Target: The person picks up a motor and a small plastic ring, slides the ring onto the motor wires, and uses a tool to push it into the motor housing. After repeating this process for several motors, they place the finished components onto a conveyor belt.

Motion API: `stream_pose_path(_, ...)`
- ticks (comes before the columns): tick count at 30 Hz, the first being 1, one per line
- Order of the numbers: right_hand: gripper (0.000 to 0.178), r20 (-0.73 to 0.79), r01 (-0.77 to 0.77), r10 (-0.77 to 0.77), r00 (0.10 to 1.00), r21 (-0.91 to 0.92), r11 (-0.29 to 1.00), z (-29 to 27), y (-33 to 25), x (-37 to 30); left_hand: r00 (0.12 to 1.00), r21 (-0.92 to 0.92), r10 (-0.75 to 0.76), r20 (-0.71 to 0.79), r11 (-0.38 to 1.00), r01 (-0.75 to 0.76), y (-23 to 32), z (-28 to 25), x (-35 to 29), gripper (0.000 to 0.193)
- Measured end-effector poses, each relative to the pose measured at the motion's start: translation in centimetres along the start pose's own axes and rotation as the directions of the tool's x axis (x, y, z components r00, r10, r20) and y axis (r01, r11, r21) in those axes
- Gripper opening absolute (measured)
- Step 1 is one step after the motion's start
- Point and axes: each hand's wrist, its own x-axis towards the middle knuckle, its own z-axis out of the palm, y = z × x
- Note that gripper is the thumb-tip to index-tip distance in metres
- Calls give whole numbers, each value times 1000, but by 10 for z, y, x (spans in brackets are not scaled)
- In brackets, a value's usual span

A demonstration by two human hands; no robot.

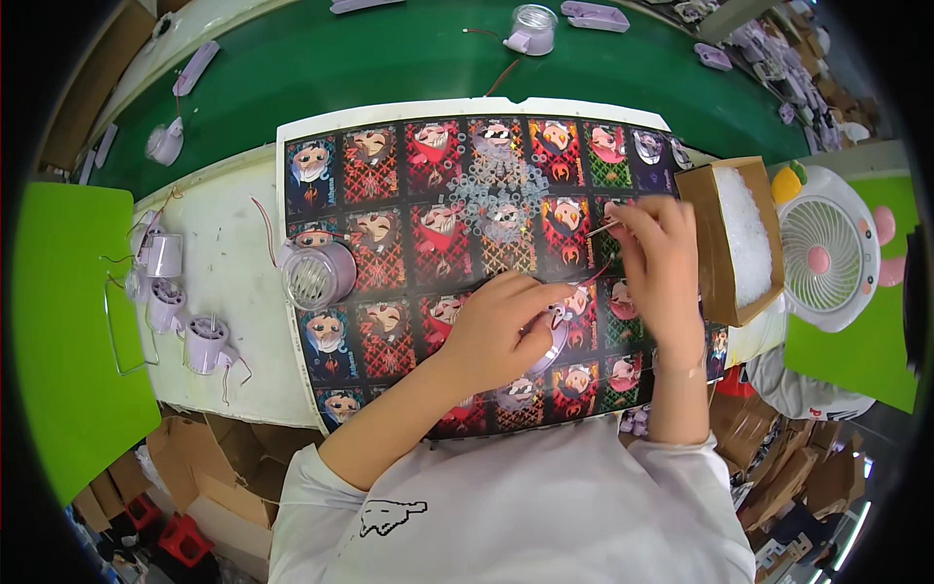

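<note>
Over the patterned cartoon sheet [379, 336], my left hand [501, 331] is closed on a small light-purple plastic part [553, 348], mostly covered by the fingers. A thin red wire [598, 274] runs from near this part up toward my right hand [662, 253]. That hand is closed in a pinch, and a short thin pale rod-like piece [603, 228] sticks out left of its fingertips. Beyond both hands lies a pile of small clear rings [496, 195]. Left on the sheet stands a purple motor housing with a clear ring-shaped top [319, 275].
Several purple motor housings with wires [206, 343] stand at the left. A cardboard box of white translucent small parts [749, 243] borders the sheet's right edge, beside a white fan with a round grille [822, 255]. Behind runs a green conveyor belt [389, 73] carrying purple parts [595, 16].
</note>
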Motion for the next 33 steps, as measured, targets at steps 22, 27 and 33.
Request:
stream_pose_path(22,33,88,-240,225,970,229,943,4,-89,-72,976,-10,-111,-186,994,111,4,14,-5,32)
stream_pose_path(27,33,92,-185,169,981,196,963,2,-81,-60,974,43,-85,-208,994,96,5,14,-4,31)
stream_pose_path(33,28,339,184,-184,922,33,982,-31,-49,-15,977,50,-52,-205,997,63,3,13,-3,30)
